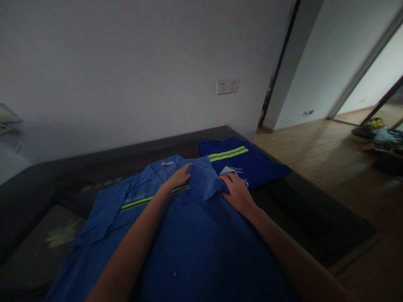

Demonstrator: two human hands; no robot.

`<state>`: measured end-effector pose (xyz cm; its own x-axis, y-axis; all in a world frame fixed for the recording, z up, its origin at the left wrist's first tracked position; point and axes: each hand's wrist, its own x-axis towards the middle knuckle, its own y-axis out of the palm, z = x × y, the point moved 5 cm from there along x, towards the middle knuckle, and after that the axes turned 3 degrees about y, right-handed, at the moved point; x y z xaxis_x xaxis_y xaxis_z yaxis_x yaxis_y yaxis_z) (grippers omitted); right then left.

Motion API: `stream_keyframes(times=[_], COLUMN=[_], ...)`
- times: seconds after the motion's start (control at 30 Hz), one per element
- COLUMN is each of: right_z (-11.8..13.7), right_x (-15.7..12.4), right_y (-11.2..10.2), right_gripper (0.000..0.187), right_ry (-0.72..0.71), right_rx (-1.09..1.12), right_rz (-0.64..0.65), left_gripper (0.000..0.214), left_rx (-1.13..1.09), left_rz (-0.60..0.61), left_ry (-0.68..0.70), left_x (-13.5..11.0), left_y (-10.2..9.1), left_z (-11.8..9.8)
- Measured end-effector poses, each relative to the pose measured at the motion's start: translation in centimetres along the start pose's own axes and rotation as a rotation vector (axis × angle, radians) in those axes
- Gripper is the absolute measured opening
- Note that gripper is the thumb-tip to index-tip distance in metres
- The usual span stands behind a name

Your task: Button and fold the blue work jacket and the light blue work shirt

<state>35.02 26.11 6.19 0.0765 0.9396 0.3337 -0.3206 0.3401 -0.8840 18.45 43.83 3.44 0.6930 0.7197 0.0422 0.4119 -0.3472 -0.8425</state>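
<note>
A blue work shirt lies spread over the dark table, with a yellow-green reflective stripe, white lettering on the chest and a label at its collar. My left hand is closed on the fabric to the right of the collar. Farther right, my right hand pinches the edge of the same shirt, where the cloth is bunched into a fold. Behind that hand is a folded darker blue garment with a reflective stripe and a white print, partly covered by the shirt and my fingers.
The dark table stands against a pale wall with a double power socket. Its right edge drops to a wooden floor. Bags and other items lie on the floor at the far right.
</note>
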Motion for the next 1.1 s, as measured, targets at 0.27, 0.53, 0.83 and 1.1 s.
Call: stream_keyframes(times=[0.27,0.53,0.83,1.1], right_z=[0.2,-0.3,-1.0,-1.8], right_x=[0.5,0.4,0.8,0.7], right_y=[-0.2,-0.3,-0.8,-0.7], right_gripper=[0.030,0.025,0.012,0.015], right_ry=[0.047,0.046,0.023,0.069], right_rx=[-0.094,-0.131,-0.065,-0.014], right_rz=[-0.009,-0.036,0.002,0.032], left_gripper=[0.054,0.044,0.028,0.028], left_rx=[0.164,0.305,0.168,0.148], left_rz=[-0.017,-0.126,-0.135,-0.263], left_ry=[-0.014,-0.049,-0.213,-0.261], left_x=[-0.4,1.3,10.0,9.9], left_y=[0.8,0.5,3.2,4.9], left_z=[0.6,-0.9,-1.2,-1.9])
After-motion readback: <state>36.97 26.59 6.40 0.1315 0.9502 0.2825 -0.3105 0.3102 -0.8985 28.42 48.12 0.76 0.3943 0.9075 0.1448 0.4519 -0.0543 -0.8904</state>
